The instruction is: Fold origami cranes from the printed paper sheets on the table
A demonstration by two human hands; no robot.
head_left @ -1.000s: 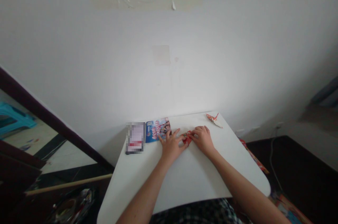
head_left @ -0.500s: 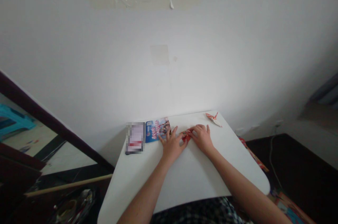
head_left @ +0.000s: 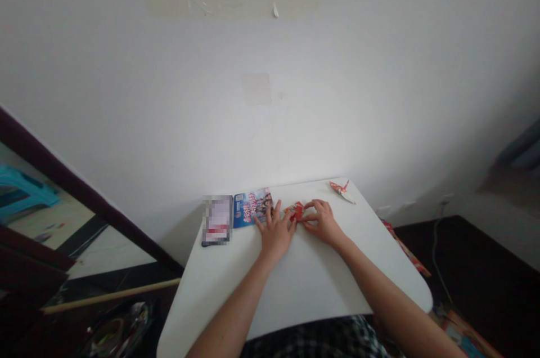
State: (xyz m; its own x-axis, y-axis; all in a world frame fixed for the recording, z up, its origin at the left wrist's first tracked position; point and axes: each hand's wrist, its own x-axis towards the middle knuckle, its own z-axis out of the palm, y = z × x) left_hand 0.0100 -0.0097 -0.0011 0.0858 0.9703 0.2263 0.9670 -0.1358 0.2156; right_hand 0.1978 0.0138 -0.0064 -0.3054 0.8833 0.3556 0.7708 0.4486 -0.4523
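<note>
A small red patterned folded paper [head_left: 296,211] lies on the white table [head_left: 304,279] near its far edge. My left hand [head_left: 276,229] rests flat beside it, fingers spread, its thumb side touching the paper's left edge. My right hand [head_left: 323,222] has its fingers curled, and their tips pinch the paper's right side. A finished red and white paper crane [head_left: 342,189] sits at the table's far right corner, apart from both hands.
A phone [head_left: 217,219] and a blue printed leaflet [head_left: 252,207] lie left of my left hand. The table stands against a white wall. Colourful paper [head_left: 405,250] hangs off the right edge. A wooden stick [head_left: 109,294] and clutter lie on the floor at left.
The red paper has shifted slightly away from me and shows more between the hands. My right hand's fingers have drawn back to its right side. My left hand barely moved.
</note>
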